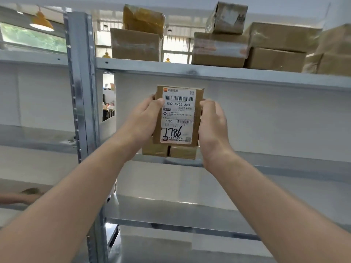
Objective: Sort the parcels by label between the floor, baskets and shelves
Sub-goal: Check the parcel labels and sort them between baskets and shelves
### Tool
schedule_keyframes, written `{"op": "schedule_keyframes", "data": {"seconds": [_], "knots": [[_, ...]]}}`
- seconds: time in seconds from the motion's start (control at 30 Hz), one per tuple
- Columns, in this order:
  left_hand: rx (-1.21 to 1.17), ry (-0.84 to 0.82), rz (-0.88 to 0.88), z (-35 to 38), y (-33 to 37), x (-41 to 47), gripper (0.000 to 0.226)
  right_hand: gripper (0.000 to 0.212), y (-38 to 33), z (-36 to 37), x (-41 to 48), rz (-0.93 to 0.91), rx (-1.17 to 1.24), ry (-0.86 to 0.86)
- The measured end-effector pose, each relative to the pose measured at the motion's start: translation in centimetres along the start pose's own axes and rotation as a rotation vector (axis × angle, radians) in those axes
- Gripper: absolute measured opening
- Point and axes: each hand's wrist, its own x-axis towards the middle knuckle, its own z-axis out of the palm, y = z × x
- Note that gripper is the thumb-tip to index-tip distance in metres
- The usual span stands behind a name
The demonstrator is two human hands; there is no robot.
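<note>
Six or so cardboard parcels (pixel 218 48) already sit on the top shelf (pixel 209 73); two small boxes (pixel 169 151) rest on the middle shelf (pixel 284 164). Floor and baskets: out of view, so the remainder cannot be judged. Item in hand: small parcel (pixel 178 114), label facing the camera, handwritten "7786", held upright just above the two boxes. Left hand (pixel 146 118): fingers curled closed on its left edge. Right hand (pixel 212 122): likewise closed on its right edge. Placement not yet done.

A parcel (pixel 178 115) stands on 2 boxes (pixel 169 151) on the middle shelf (pixel 266 158).
</note>
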Motion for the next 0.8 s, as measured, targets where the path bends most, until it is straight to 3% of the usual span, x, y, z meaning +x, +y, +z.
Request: {"op": "schedule_keyframes", "data": {"seconds": [0.37,0.5,0.8], "knots": [[-0.186,-0.266,0.077,1.8,0.5,5.1,0.033,0.03,-2.0,0.0,-0.1,-0.105,-0.137,0.365],[-0.265,-0.404,0.021,4.8,1.2,5.1,0.035,0.028,-3.0,-2.2,-1.3,-0.139,-0.171,0.534],[-0.433,-0.667,0.152,14.6,7.1,0.1,0.033,0.056,-8.6,-11.4,-7.3,-0.195,-0.363,0.779]]}}
